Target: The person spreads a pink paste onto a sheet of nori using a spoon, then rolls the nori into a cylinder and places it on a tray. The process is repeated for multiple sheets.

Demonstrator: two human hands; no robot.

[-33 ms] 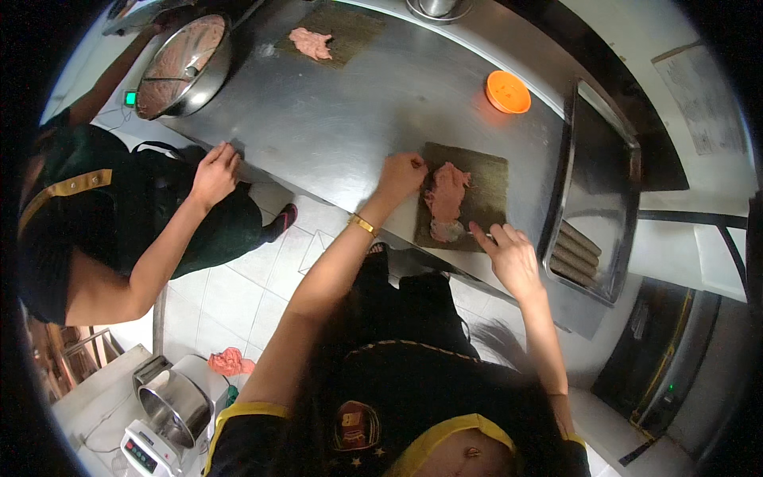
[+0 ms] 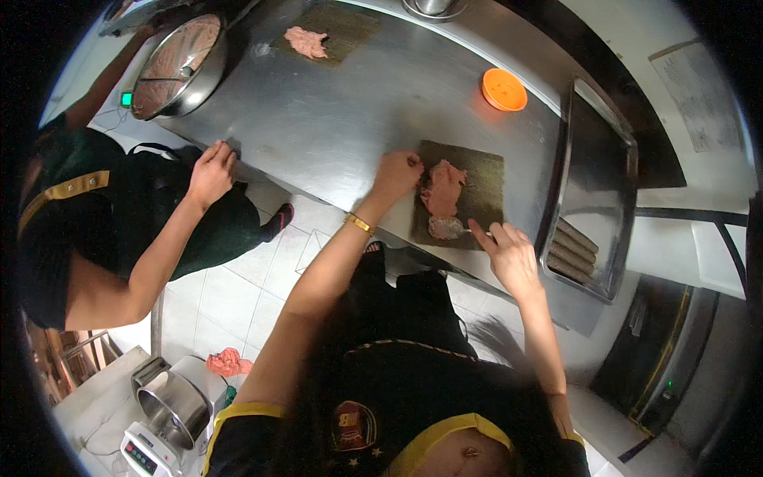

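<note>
In front of me a dark green seaweed sheet (image 2: 485,187) lies flat on the steel table, with a strip of pink minced meat paste (image 2: 445,191) along its left part. My left hand (image 2: 399,173) is closed at the sheet's left edge, fingers curled against it. The right hand (image 2: 511,256) is closed on the thin handle of a spoon (image 2: 447,228), seen by its roundish greyish head, which rests on the paste's near end. Most of the handle is hidden by my fingers.
Another seaweed sheet with paste (image 2: 342,36) lies farther left. A large bowl of paste (image 2: 191,94) stands beside a co-worker, whose hand (image 2: 213,175) is at the table edge. An orange bowl (image 2: 505,89) sits at the back; a metal tray (image 2: 566,167) holds several rolls (image 2: 574,250).
</note>
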